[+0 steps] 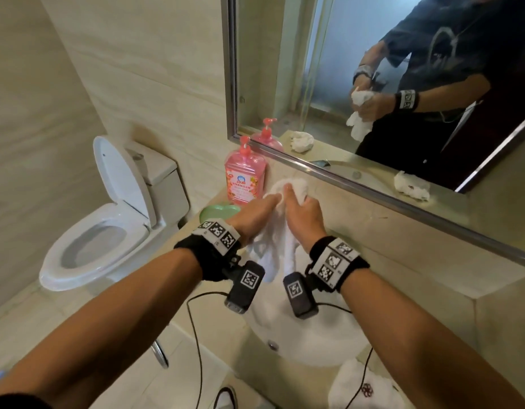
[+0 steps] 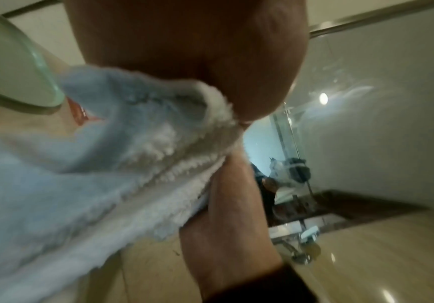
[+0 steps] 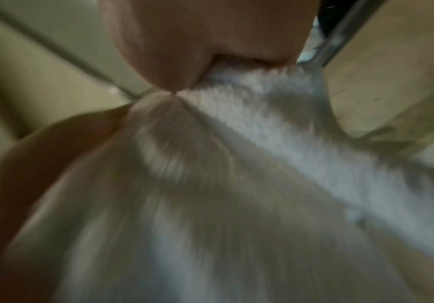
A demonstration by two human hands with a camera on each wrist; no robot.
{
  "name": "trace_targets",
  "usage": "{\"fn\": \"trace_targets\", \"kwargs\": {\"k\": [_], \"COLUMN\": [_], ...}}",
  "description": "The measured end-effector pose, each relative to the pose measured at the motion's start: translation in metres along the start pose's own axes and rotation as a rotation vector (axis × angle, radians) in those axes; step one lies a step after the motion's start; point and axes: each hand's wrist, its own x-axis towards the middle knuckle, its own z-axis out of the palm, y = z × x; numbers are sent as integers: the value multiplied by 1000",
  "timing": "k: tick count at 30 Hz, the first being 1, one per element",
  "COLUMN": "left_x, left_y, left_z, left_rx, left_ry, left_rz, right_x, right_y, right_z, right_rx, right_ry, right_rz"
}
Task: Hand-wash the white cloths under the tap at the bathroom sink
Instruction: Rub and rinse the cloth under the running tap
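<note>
Two hands, left hand (image 1: 257,212) and right hand (image 1: 304,214), pinch a white cloth (image 1: 273,249) in curled fingers, its tail hanging below them over the sink (image 1: 329,346); wringing seems underway, rinsing likely next.

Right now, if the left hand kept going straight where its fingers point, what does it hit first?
The left hand already grips the white cloth. Past its fingertips lies more bunched cloth, then probably the pink soap bottle or the wall under the mirror; depth is unclear.
</note>
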Motion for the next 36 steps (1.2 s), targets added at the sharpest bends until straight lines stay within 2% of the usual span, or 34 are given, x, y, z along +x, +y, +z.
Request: {"fn": "trace_targets", "kwargs": {"k": [2, 3, 4, 5, 7, 8, 9, 10, 12, 14, 16, 18, 19, 21, 22, 25, 29, 30, 33, 34, 36], "left_x": [-5, -5, -4, -2, -3, -4, -2, -1, 0, 1, 4, 7, 10, 14, 15, 18, 18, 16, 10, 8, 9], "left_y": [3, 6, 8, 7, 1, -3, -7, -10, -14, -18, -24, -26, -24, -22, -20, -22, -24, -23, -22, -22, -18], "left_z": [-4, -9, -14, -21, -35, -42, -49, -58, -70, -72, -59, -37, -24, 1, 11, 28, 25, 25, 24, 17, -3], "left_rx": [-33, 87, 329, 665, 1299, 1453, 1495, 1410, 1050, 761, 560, 367, 197, -191, -275, -114, -130, -119, -116, -30, 413], "left_ry": [-151, -206, -234, -236, -177, -154, -147, -156, -204, -154, -35, 53, 50, 3, 22, 12, 110, 95, -81, -108, -130], "left_rz": [-2, 23, 45, 53, 27, -7, -42, -61, -26, 65, 89, 56, 53, 115, 109, 34, 53, 54, 26, 23, 88], "right_x": [9, 10, 9, 10, 10, 10, 10, 12, 15, 15, 15, 5, -2, -17, -21, -13, -16, -16, -7, -4, 1], "right_y": [3, 5, 6, 8, 14, 18, 23, 29, 41, 47, 45, 41, 39, 34, 29, 17, 16, 18, 14, 11, 9], "right_z": [-15, -20, -24, -30, -44, -52, -60, -67, -76, -81, -77, -58, -43, -12, -2, -1, 5, 5, -14, -21, -34], "right_rx": [-54, -102, -161, -219, -325, -405, -514, -618, -685, -533, -290, -126, -79, 19, 85, 192, 183, 171, 60, 9, -107], "right_ry": [-50, -90, -139, -197, -354, -440, -507, -546, -550, -490, -314, -110, -47, -45, -49, 50, 23, 23, -50, -93, -147], "right_rz": [-23, -65, -119, -163, -214, -241, -270, -285, -232, -108, -1, -12, -45, -80, -44, 156, 120, 109, 136, 134, 55]}}
